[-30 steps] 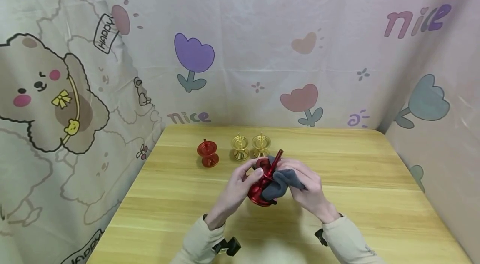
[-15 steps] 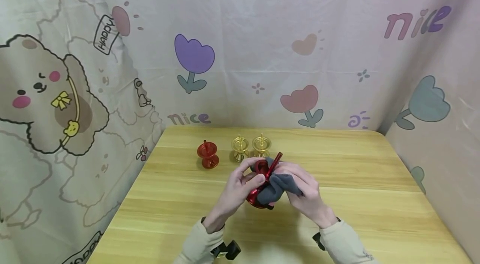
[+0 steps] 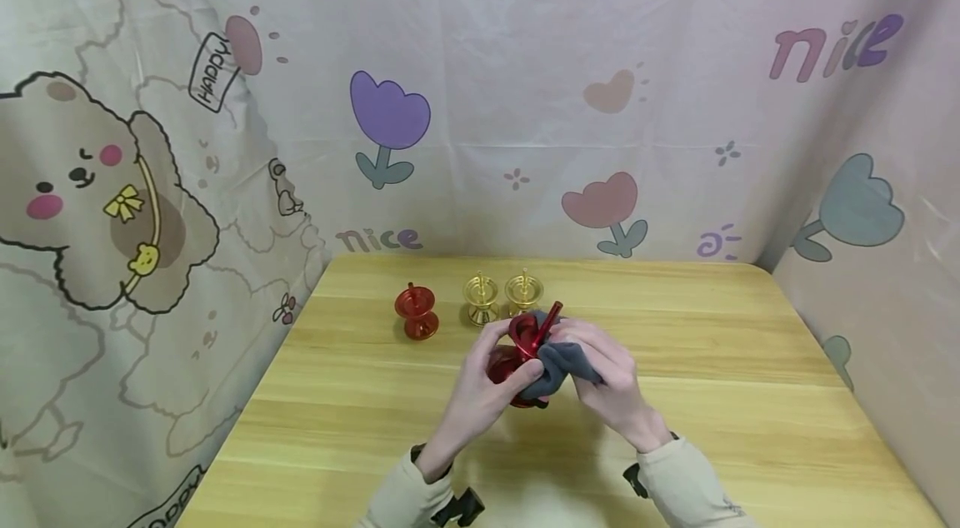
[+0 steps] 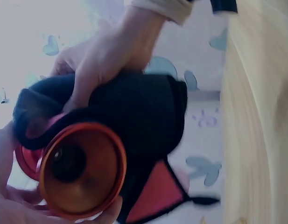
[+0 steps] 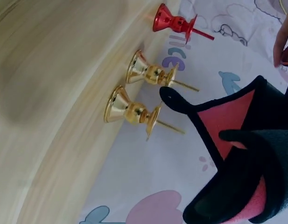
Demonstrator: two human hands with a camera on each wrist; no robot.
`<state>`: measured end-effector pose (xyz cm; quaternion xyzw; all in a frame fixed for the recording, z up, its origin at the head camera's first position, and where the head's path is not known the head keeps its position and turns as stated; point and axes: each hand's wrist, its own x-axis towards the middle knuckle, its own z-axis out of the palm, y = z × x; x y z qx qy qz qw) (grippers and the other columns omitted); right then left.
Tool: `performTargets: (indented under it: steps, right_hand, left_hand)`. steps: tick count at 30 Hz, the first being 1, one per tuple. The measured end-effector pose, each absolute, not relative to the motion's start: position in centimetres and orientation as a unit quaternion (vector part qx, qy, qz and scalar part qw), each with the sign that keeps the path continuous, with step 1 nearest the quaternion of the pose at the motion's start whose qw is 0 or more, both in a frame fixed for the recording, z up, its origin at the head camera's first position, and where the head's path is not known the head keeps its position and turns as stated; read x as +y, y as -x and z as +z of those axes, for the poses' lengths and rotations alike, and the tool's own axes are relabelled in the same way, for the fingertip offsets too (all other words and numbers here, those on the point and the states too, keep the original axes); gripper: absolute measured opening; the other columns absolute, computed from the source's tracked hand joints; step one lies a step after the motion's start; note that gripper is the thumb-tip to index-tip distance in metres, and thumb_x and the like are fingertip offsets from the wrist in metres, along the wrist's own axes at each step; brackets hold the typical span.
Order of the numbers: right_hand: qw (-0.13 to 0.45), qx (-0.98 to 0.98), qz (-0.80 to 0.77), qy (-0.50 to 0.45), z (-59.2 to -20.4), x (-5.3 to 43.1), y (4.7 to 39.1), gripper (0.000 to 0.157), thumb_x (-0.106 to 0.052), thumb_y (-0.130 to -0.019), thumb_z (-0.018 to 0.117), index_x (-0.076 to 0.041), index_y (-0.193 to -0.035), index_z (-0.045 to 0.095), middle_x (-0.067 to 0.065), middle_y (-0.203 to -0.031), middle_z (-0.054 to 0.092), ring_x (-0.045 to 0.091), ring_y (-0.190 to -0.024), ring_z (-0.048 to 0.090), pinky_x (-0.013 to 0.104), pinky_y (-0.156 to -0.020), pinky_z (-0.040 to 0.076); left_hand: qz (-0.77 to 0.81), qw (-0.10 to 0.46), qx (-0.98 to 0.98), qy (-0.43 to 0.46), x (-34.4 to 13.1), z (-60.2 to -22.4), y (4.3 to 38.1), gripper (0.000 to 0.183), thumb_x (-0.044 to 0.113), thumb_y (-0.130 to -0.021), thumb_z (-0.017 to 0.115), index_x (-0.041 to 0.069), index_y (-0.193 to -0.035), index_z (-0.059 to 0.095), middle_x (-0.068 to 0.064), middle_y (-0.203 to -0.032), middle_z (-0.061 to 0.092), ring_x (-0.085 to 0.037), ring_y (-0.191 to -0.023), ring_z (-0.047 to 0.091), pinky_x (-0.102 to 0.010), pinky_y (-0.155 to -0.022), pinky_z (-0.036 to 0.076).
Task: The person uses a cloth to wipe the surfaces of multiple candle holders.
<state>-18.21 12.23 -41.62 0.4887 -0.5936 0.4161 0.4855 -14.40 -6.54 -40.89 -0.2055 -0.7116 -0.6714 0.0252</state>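
Note:
My left hand (image 3: 476, 399) grips a shiny red candle holder (image 3: 522, 331), its spike tilted up and to the right above the table. With my right hand (image 3: 611, 374) I pinch a dark grey cloth (image 3: 557, 366) against the holder's right side. In the left wrist view, the hollow underside of the holder (image 4: 83, 186) faces the camera, and the cloth (image 4: 139, 112) wraps behind it. The right wrist view shows the cloth's pink underside (image 5: 228, 122) and dark edging; most of the holder is hidden there.
A second red candle holder (image 3: 417, 311) stands upright at the back left of the wooden table (image 3: 697, 328). Two gold candle holders, a left one (image 3: 481, 295) and a right one (image 3: 523, 288), stand close together just beyond my hands. A printed curtain (image 3: 495, 120) hangs behind the table.
The held candle holder has turned and shifted slightly in my left hand, whose thumb now lies lower along it. The cloth in my right hand stays pressed to it. The standing holders have not moved.

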Motion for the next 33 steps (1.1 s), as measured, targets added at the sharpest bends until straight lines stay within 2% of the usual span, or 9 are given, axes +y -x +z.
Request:
performTargets:
  steps: [2,6,13,20,22,25,29,31,33]
  right_hand:
    - [0.485,-0.593,0.414,-0.491,-41.7,12.1,18.2,0.015,0.001,-0.097,0.061,0.012,-0.09,0.069,0.024,-0.089,0.069,0.034,-0.088,0.068,0.032,-0.098,0.058]
    - [0.478,-0.585,0.42,-0.503,-41.7,12.1,18.1,0.013,0.002,-0.096,0.062,0.012,-0.091,0.069,0.024,-0.091,0.07,0.033,-0.09,0.069,0.034,-0.098,0.058]
    - [0.456,-0.561,0.449,-0.526,-41.5,12.5,18.0,0.012,0.005,-0.094,0.062,0.014,-0.09,0.068,0.023,-0.09,0.069,0.032,-0.093,0.069,0.035,-0.098,0.058]
    - [0.481,-0.56,0.451,-0.502,-41.1,11.9,17.8,0.012,0.005,-0.093,0.063,0.014,-0.088,0.068,0.024,-0.088,0.069,0.033,-0.092,0.069,0.033,-0.096,0.059]
    - [0.484,-0.558,0.446,-0.506,-40.9,11.8,17.8,0.011,0.005,-0.093,0.063,0.014,-0.088,0.068,0.024,-0.087,0.069,0.034,-0.091,0.069,0.034,-0.094,0.059]
    - [0.479,-0.554,0.445,-0.515,-40.7,11.8,17.7,0.011,0.005,-0.093,0.063,0.014,-0.088,0.067,0.023,-0.088,0.069,0.034,-0.091,0.068,0.034,-0.094,0.059]
    - [0.463,-0.557,0.451,-0.521,-40.7,12.1,17.8,0.011,0.005,-0.094,0.062,0.013,-0.088,0.067,0.023,-0.089,0.069,0.032,-0.093,0.068,0.033,-0.095,0.059]
    - [0.458,-0.563,0.452,-0.519,-40.8,12.3,17.9,0.012,0.005,-0.094,0.062,0.013,-0.087,0.067,0.022,-0.089,0.069,0.032,-0.092,0.068,0.032,-0.095,0.059]
    - [0.461,-0.568,0.453,-0.51,-40.9,12.5,18.0,0.013,0.004,-0.095,0.062,0.013,-0.087,0.067,0.023,-0.088,0.069,0.031,-0.091,0.069,0.031,-0.096,0.059]
  left_hand:
    - [-0.684,0.006,-0.704,0.192,-6.5,-40.8,14.2,0.054,0.017,-0.094,0.072,0.015,-0.143,0.048,-0.019,-0.123,0.067,-0.012,-0.098,0.071,-0.026,-0.081,0.061]
    - [-0.692,-0.007,-0.697,0.186,-6.6,-40.8,14.0,0.058,0.017,-0.095,0.071,0.015,-0.146,0.044,-0.021,-0.127,0.065,-0.006,-0.096,0.07,-0.025,-0.079,0.06]
    - [-0.718,-0.024,-0.666,0.201,-7.1,-40.3,14.4,0.044,0.015,-0.099,0.064,0.008,-0.14,0.053,-0.02,-0.138,0.053,-0.005,-0.095,0.07,-0.024,-0.082,0.061]
    - [-0.686,0.036,-0.693,0.22,-6.8,-39.6,14.5,0.044,0.016,-0.094,0.071,0.01,-0.136,0.059,-0.017,-0.135,0.056,-0.011,-0.098,0.07,-0.024,-0.087,0.06]
    - [-0.685,0.037,-0.694,0.217,-6.8,-39.4,14.4,0.045,0.016,-0.092,0.072,0.01,-0.135,0.059,-0.017,-0.135,0.056,-0.011,-0.097,0.07,-0.024,-0.086,0.06]
    - [-0.714,-0.003,-0.668,0.211,-7.0,-39.4,14.5,0.043,0.015,-0.094,0.069,0.005,-0.135,0.058,-0.02,-0.136,0.053,-0.009,-0.095,0.07,-0.023,-0.083,0.06]
    - [-0.753,-0.07,-0.624,0.199,-7.1,-39.5,14.8,0.042,0.015,-0.099,0.058,-0.003,-0.137,0.055,-0.026,-0.14,0.049,-0.006,-0.103,0.065,-0.023,-0.084,0.06]
    - [-0.751,-0.076,-0.624,0.202,-7.0,-39.7,14.9,0.042,0.017,-0.101,0.056,-0.002,-0.138,0.055,-0.027,-0.141,0.048,-0.007,-0.105,0.065,-0.024,-0.086,0.06]
    - [-0.738,-0.07,-0.638,0.208,-7.0,-39.8,14.9,0.044,0.019,-0.102,0.057,0.002,-0.142,0.052,-0.024,-0.143,0.047,-0.008,-0.107,0.066,-0.024,-0.087,0.06]
